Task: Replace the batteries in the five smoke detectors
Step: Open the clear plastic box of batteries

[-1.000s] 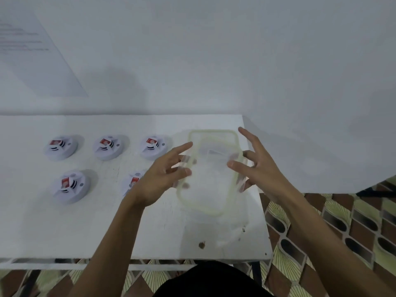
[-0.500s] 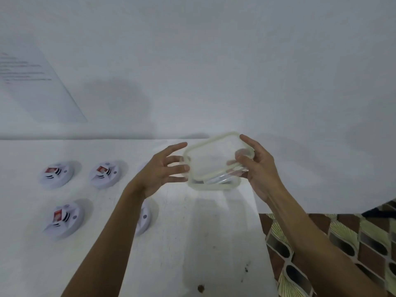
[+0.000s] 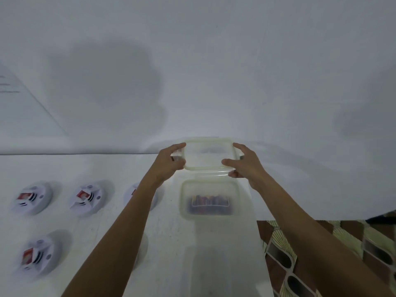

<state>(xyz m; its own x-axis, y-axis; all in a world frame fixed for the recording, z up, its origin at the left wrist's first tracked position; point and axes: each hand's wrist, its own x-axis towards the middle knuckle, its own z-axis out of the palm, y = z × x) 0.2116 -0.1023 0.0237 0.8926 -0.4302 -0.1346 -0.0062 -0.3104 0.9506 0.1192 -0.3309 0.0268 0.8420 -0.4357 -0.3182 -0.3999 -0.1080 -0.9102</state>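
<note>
Head view: I am gripping a clear box [image 3: 207, 155] by its sides, left hand [image 3: 169, 165] and right hand [image 3: 248, 166] both curled round it, above the surface [image 3: 182, 264]. Nearer me, a second box [image 3: 182, 197] is holding batteries [image 3: 209, 201]. Detectors [image 3: 32, 199] are lying left.

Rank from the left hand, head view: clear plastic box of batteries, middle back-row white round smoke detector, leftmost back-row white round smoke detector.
1. Clear plastic box of batteries, below the left hand gripping another clear plastic container.
2. Middle back-row white smoke detector, farther left.
3. Leftmost back-row white smoke detector, far left.
</note>
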